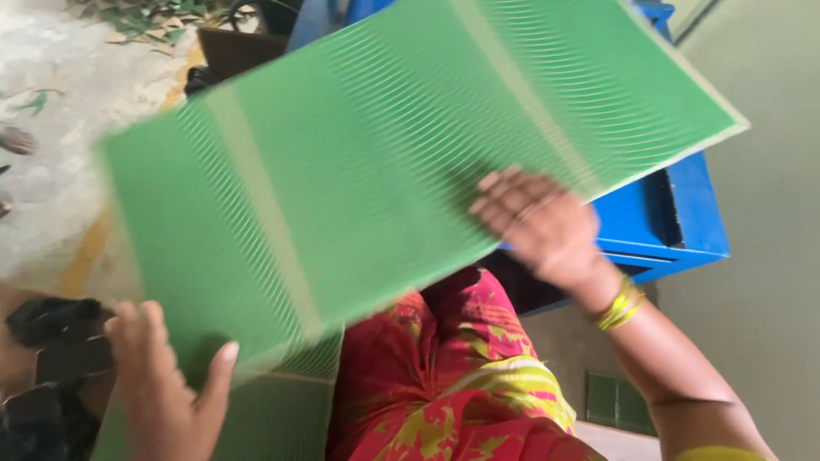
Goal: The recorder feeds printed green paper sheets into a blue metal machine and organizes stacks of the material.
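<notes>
A large green ribbed sheet (367,162) with two paler stripes across it fills most of the view, tilted and blurred by motion. My left hand (166,384) grips its lower left corner, thumb on top. My right hand (538,226) rests flat on the sheet's lower right edge, fingers spread over the surface; yellow bangles ring that wrist. Under the sheet lies another green sheet (273,418), partly hidden. My lap in red and yellow patterned cloth (453,376) shows below the sheet.
A blue metal frame or machine (666,222) stands behind the sheet at the right. Dark scraps (51,341) lie at the lower left. A pale floor with a yellow line (85,256) and leaf litter (145,21) is at the left and top. A grey wall (769,213) runs along the right.
</notes>
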